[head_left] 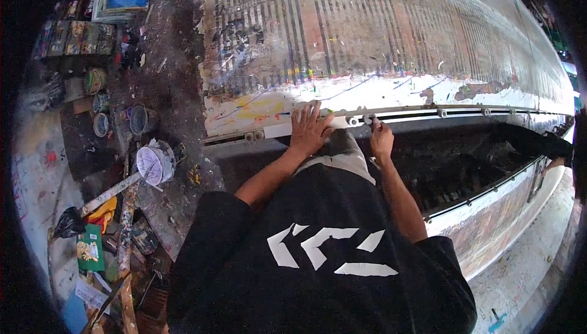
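A long paint-stained table lies across in front of me, with a metal rail along its near edge. Small round stops sit at intervals on that rail. My left hand rests on the edge, fingers spread over a pale strip. Just to its right, my right hand pinches a small grey knob-like piece at the rail. A pale round fitting sits between the two hands. Whether the grey piece is fixed to the rail, I cannot tell.
Behind my right arm runs a dark gap, then a second stained table. At left stand a white paint bucket, smaller pots and stacked tins. Wooden strips and a green packet lie lower left.
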Demonstrator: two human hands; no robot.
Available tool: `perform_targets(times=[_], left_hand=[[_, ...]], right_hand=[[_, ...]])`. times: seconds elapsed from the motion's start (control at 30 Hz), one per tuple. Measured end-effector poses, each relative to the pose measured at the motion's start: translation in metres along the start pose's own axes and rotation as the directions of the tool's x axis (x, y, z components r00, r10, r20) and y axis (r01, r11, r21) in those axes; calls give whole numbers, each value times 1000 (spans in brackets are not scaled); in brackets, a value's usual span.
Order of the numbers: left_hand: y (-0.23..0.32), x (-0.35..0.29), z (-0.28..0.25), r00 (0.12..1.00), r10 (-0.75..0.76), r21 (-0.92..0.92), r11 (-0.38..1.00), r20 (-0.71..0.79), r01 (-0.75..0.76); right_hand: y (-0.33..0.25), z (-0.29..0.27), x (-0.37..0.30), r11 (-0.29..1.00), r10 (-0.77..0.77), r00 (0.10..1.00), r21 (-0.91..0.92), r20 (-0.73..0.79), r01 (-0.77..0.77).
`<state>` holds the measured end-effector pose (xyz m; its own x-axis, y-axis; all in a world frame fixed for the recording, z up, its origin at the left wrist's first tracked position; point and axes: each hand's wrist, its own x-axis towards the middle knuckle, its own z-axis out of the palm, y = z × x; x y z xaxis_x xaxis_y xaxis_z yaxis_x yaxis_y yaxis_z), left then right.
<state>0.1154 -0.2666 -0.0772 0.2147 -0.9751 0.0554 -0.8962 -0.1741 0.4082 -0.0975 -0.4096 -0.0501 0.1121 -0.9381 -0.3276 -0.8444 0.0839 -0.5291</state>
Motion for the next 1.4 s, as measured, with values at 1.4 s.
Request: perform_targets(times=[1.4], left_hand=[[8,29,-53,990,-125,-139,981,70,134]], right_hand=[[-18,-32,88,941,-297,549,143,782,305]])
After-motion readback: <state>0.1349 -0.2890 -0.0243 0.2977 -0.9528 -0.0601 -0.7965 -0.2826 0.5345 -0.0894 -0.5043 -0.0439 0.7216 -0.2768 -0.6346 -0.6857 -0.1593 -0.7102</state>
